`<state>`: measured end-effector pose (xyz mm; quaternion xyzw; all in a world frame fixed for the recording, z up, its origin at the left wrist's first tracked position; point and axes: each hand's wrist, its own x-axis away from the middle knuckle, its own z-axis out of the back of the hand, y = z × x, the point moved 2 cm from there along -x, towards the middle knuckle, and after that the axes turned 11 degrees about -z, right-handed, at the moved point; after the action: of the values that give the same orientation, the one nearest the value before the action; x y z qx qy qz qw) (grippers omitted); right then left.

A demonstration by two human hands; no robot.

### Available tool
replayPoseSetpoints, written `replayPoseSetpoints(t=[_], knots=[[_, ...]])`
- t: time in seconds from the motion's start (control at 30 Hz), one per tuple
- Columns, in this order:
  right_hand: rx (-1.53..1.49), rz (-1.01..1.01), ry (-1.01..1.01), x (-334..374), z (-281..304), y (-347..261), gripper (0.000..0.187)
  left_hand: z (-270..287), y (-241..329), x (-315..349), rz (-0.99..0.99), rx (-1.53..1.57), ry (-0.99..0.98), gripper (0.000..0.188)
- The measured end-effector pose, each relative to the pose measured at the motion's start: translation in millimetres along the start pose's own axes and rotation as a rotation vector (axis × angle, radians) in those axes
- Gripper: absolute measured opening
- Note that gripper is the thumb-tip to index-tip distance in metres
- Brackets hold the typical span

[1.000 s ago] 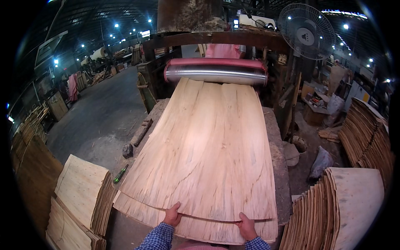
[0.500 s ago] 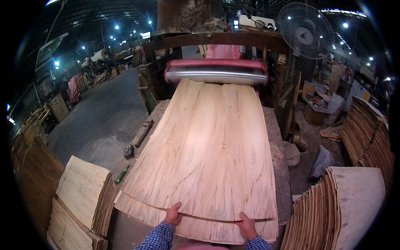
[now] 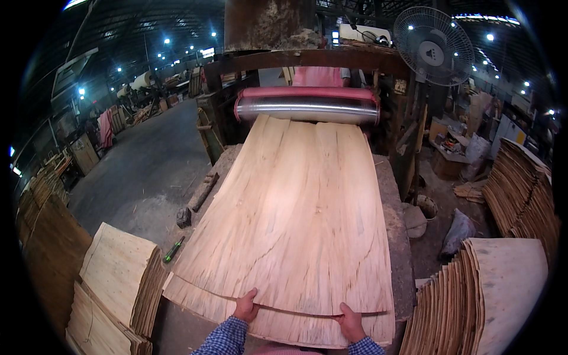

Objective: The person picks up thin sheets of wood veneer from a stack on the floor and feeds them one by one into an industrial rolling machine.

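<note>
A large pale wood veneer sheet [image 3: 296, 219] lies lengthwise in front of me, its far end close to the metal and red rollers [image 3: 307, 106] of a machine. My left hand [image 3: 245, 305] grips its near edge left of centre, thumb on top and fingers underneath. Farther right along that edge, my right hand [image 3: 350, 322] pinches it the same way. The near edge is raised slightly over a second veneer sheet [image 3: 284, 326], which sticks out toward me beneath it. My fingertips are hidden under the upper sheet.
Veneer stacks stand at the left [image 3: 121, 254] and right [image 3: 473, 290]. A green-handled tool [image 3: 173, 250] and a dark block [image 3: 184, 218] lie by the sheet's left side. A fan [image 3: 433, 50] stands at the back right. Behind the rollers, a person in pink [image 3: 318, 77] is partly visible.
Both hands keep their hold on the upper veneer sheet's near edge. The whole scene sits slightly lower in the picture; otherwise hardly anything differs.
</note>
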<state>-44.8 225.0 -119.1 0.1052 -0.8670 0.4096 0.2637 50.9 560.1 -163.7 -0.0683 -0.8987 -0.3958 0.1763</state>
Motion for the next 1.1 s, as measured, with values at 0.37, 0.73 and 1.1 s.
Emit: replayPoseSetpoints(t=[0.37, 0.73, 1.1], knots=[[0.004, -0.015, 0.026, -4, 2, 2, 0.039, -18, 9, 12, -0.008, -0.006, -0.002, 0.042], [0.231, 0.111, -0.047, -6, 11, 6, 0.039, -6, 3, 4, -0.041, -0.068, -0.018, 0.041], [0.113, 0.034, -0.007, -3, 5, 3, 0.039, -14, 7, 10, -0.028, -0.038, 0.029, 0.039]])
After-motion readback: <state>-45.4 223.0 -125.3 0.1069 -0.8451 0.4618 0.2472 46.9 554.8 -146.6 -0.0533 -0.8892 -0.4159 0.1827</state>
